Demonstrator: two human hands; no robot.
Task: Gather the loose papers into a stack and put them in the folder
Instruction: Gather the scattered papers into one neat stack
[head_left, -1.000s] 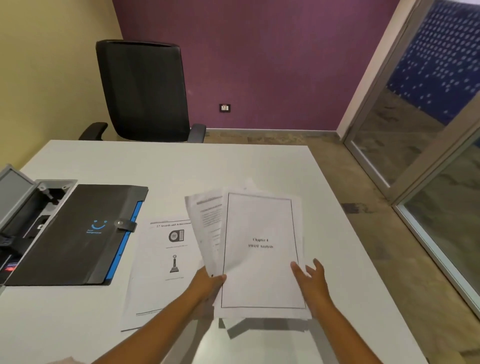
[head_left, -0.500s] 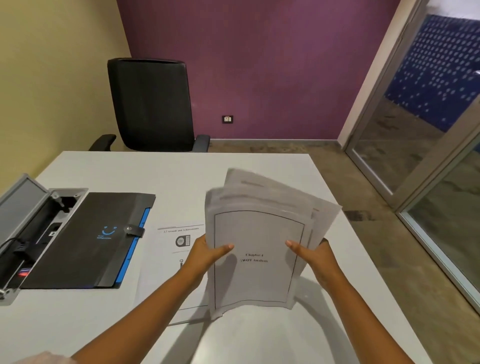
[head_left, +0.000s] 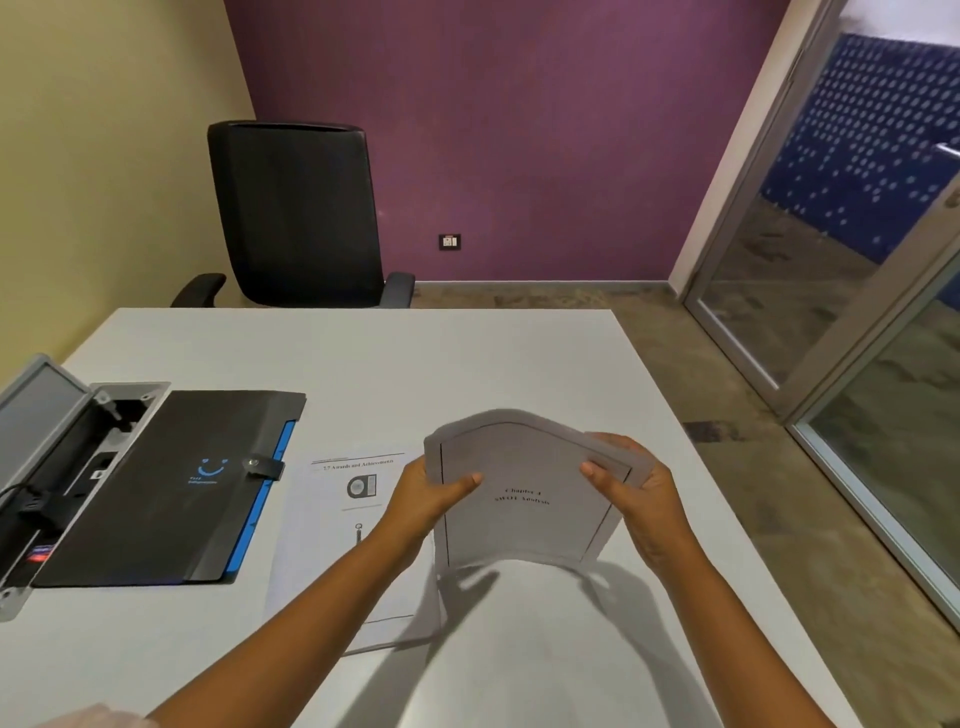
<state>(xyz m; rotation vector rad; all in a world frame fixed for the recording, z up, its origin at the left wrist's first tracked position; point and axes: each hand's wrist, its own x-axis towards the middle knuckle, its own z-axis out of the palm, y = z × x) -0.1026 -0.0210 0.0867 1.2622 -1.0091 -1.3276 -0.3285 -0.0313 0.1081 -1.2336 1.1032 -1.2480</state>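
My left hand (head_left: 426, 493) and right hand (head_left: 636, 488) pinch the side edges of the bowed white paper stack (head_left: 524, 499), centre frame above the white bench (head_left: 415, 364). Light, floppy, slippery sheets: best held at both sides.

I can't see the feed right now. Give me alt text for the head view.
Both hands, left hand and right hand, grip a bowed stack of papers upright above the white table. One loose sheet lies flat beside it, partly under the left forearm. The black folder lies closed to the left.
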